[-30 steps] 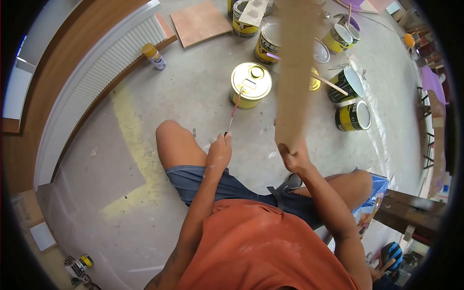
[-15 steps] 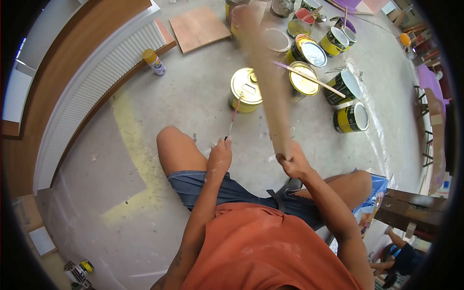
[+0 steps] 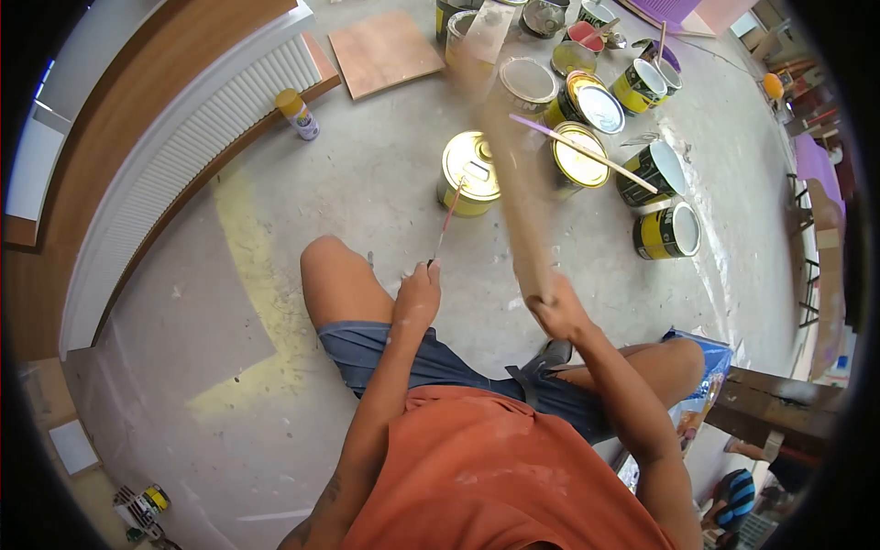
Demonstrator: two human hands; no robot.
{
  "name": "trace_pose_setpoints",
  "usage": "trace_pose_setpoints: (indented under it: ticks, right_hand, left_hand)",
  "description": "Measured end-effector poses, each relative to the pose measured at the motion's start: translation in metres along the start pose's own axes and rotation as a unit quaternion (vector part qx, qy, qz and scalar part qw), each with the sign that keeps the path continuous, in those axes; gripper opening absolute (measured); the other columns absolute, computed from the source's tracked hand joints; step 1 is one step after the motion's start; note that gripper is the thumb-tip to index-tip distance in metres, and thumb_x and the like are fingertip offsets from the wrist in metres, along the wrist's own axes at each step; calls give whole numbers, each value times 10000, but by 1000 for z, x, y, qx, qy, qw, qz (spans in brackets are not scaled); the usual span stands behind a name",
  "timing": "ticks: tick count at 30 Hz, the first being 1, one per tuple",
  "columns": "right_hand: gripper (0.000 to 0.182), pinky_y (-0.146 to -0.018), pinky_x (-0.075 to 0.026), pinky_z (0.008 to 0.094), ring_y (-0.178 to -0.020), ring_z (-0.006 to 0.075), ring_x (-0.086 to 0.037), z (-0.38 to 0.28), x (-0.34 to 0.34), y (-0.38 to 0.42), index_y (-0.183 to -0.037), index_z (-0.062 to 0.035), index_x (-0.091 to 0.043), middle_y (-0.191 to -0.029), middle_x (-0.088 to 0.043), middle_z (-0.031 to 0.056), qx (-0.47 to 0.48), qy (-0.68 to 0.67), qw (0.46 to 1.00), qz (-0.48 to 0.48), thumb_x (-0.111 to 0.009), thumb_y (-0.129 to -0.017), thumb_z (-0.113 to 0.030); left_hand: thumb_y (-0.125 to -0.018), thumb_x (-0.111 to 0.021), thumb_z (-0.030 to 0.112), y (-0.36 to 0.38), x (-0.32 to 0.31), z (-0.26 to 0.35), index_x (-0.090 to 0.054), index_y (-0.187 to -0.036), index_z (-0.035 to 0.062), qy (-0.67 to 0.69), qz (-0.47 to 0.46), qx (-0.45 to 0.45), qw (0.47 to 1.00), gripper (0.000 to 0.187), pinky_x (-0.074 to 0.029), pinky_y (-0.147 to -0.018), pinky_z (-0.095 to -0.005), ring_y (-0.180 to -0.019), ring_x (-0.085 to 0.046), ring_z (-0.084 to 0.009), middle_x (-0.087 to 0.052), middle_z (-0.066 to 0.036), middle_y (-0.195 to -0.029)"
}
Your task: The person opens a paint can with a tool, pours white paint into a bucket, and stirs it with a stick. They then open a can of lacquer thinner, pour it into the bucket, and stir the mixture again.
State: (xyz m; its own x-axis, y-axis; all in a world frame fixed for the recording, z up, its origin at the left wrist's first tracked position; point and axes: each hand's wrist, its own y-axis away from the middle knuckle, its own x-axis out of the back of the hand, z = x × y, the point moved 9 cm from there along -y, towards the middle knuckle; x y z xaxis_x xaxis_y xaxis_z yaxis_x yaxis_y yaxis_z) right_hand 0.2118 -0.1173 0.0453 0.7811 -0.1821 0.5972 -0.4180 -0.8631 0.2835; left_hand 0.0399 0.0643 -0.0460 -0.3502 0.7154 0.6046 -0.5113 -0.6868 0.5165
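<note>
My left hand [image 3: 417,298] is closed round the near end of a thin rod [image 3: 446,225], pale near the fingers and reddish farther out. Its far tip meets the lid of a yellow-lidded paint can [image 3: 467,197], which stands upright on the floor. My right hand [image 3: 557,310] grips the lower end of a wooden stick [image 3: 520,183]. The stick slants up and away past the can's right side in this view, covering part of it. Motion blurs the stick's upper end.
Several opened paint cans [image 3: 667,231] stand beyond to the right. A purple-ended stick [image 3: 605,160] lies across one lid. A spray can [image 3: 296,115] and a wooden board [image 3: 385,53] are at the upper left. Another person's arm [image 3: 747,449] shows at lower right.
The wooden stick in my right hand has shifted slightly, its blurred upper end still raised. My left hand keeps the rod on the lid. The person at lower right has moved.
</note>
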Motion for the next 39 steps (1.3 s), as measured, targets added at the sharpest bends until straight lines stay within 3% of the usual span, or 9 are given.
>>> trace_pose_setpoints:
  ticks: [1,9,21,24,26,27,29,34,39]
  right_hand:
    - [376,-889,-476,429,-1004,415,-608,17,-12,3,-1082,61,-592,-1067,-639,301,-216,-14,970,-108,-600,-770,-150]
    - [372,-849,-480,384,-912,319,-606,-12,18,-5,-1101,14,-574,-962,-624,178,-29,-117,992,39,-630,-760,-123]
    - [376,-828,-483,367,-880,283,-609,51,-10,-4,-1061,55,-601,-952,-650,172,-165,-217,958,89,-563,-788,-200]
    - [369,-817,-479,362,-854,250,-593,67,-6,-5,-1043,69,-598,-923,-639,147,-185,-268,939,108,-561,-787,-194]
    - [354,-768,-481,357,-811,227,-581,70,-8,-2,-1022,66,-604,-890,-624,132,-198,-304,923,129,-556,-788,-194]
    - [346,-741,-482,355,-791,225,-580,81,-13,0,-1006,63,-607,-880,-623,129,-210,-318,915,132,-552,-790,-201]
    - [340,-714,-482,353,-771,222,-579,88,-18,1,-991,60,-611,-870,-621,126,-219,-334,907,135,-547,-792,-208]
    - [352,-683,-480,360,-747,230,-582,97,-29,15,-973,58,-622,-875,-634,136,-247,-334,901,120,-531,-799,-234]
    - [364,-802,-488,353,-858,246,-605,98,-23,4,-1037,59,-620,-941,-641,146,-200,-330,917,105,-533,-790,-194]
  left_hand:
    - [-1034,-340,480,-6,-8,-8,-592,-1152,1,-17,-11,0,1000,554,-457,-917,-571,-1061,-584,-521,-636,-331,-1095]
    - [-1020,-372,493,-6,-7,-14,-600,-1126,-7,-9,-17,7,1000,560,-446,-938,-548,-1074,-563,-531,-628,-341,-1093]
    - [-1009,-420,471,-27,-30,-46,-601,-1173,45,14,-11,-5,1000,492,-460,-917,-518,-1083,-586,-495,-652,-305,-1087]
    - [-998,-489,431,-39,-44,-52,-616,-1089,20,117,-19,-45,992,440,-490,-816,-451,-926,-653,-404,-690,-223,-937]
    - [-975,-563,428,-36,-64,-58,-611,-887,24,250,-68,37,965,417,-454,-592,-355,-626,-583,-221,-598,-83,-706]
    - [-975,-563,428,-32,-69,-51,-611,-887,24,246,-70,38,966,417,-454,-592,-355,-626,-583,-221,-598,-83,-706]
    - [-954,-604,463,-19,-87,-41,-538,-720,79,345,-77,127,927,454,-327,-441,-300,-475,-403,-99,-438,19,-586]
    - [-953,-582,539,-9,-125,-19,-431,-712,146,393,-42,155,906,485,-264,-366,-242,-402,-341,-66,-367,58,-553]
    - [-962,-481,627,-11,-147,-13,-384,-678,177,480,-43,182,857,542,-232,-348,-254,-371,-281,-68,-300,68,-516]
